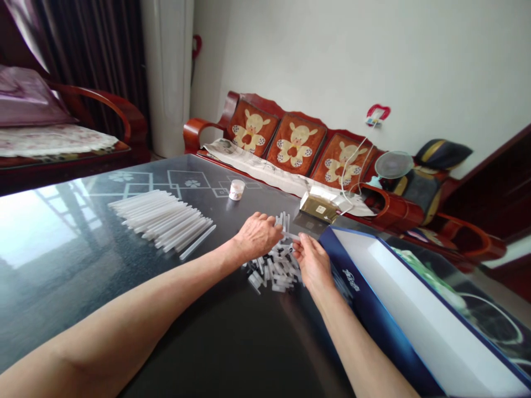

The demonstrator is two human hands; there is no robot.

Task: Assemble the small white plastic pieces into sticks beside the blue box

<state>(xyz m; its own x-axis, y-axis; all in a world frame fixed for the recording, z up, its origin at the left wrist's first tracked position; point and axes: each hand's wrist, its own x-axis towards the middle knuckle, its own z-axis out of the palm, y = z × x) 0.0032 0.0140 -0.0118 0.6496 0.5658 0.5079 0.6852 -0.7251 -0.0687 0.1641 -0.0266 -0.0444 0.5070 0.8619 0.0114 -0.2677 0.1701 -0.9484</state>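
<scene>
Loosely heaped plastic tubes (274, 271) on a dark glass table (53, 298)

The heap sits mid-table, just left of an open blue box (375, 326), with clear pieces mixed among black-marked ones. The right hand (313, 262) is at its far side, thumb and fingers closed on one thin clear tube (290, 236). The left hand (257, 236) is just beside it, fingers curved down at the heap's far edge; whether they grip anything, I cannot tell.

The box's blue side carries a white script logo, too blurred to read. Beyond the hands, a gold packet (319, 205) has a small pale label, also unreadable, and a small lidded jar (237, 189) stands farther left. Nearer the left side lies a neat fan of long white tubes (160, 221), with one loose tube (197, 242) just off its end.

The tabletop reflects window light and shows a white diamond-and-flower pattern (182, 182) at the far end. Past it stands a red wooden sofa (207, 130) with orange cartoon-animal cushions (296, 142), a small round fan (393, 165) at its right. To the left are a wooden armchair (99, 99), a dark curtain (120, 55) and a tall white air-conditioning unit (168, 72).
</scene>
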